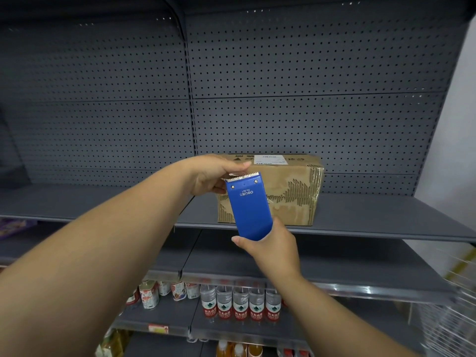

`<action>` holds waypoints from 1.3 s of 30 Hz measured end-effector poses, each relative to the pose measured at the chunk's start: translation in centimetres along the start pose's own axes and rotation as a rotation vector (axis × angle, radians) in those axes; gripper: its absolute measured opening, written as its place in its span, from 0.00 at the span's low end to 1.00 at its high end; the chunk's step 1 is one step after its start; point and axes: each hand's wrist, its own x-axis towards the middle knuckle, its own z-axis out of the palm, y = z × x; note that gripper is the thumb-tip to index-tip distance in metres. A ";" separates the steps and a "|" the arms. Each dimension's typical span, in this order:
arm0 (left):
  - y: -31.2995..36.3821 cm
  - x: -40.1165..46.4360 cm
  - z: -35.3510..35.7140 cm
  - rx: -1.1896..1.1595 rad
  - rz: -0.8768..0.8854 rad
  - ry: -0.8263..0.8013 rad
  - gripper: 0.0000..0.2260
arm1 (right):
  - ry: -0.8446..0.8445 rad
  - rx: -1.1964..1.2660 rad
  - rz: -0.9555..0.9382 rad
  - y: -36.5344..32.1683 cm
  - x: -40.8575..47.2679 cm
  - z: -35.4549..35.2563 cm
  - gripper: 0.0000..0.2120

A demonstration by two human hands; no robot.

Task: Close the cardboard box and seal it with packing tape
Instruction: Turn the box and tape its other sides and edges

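A worn cardboard box (pixel 293 191) with torn outer paper and a white label on top stands closed on the grey shelf (pixel 373 217). In front of it I hold a blue tape dispenser (pixel 248 210), its toothed blade pointing up. My right hand (pixel 270 243) grips the dispenser's lower end. At the blade, my left hand (pixel 213 176) pinches the clear end of the tape between thumb and fingers. Both hands are in the air just in front of the box's left half.
Grey pegboard (pixel 309 73) backs the shelves. Lower shelves carry water bottles (pixel 240 305) with red labels, cans (pixel 149 295) and orange drink bottles (pixel 239 350). A white wire basket (pixel 453 318) is at the right edge.
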 end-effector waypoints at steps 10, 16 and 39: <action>0.7 -0.5 1.2 0.013 -0.013 0.158 0.26 | -0.004 0.021 -0.018 0.3 -0.8 -0.2 0.28; 1.2 -0.8 0.1 0.013 -0.039 0.038 0.17 | -0.030 0.084 -0.037 0.0 -0.8 -0.1 0.27; -1.2 4.7 -6.2 0.525 0.252 0.205 0.15 | 0.002 0.477 -0.008 -1.5 4.7 7.2 0.19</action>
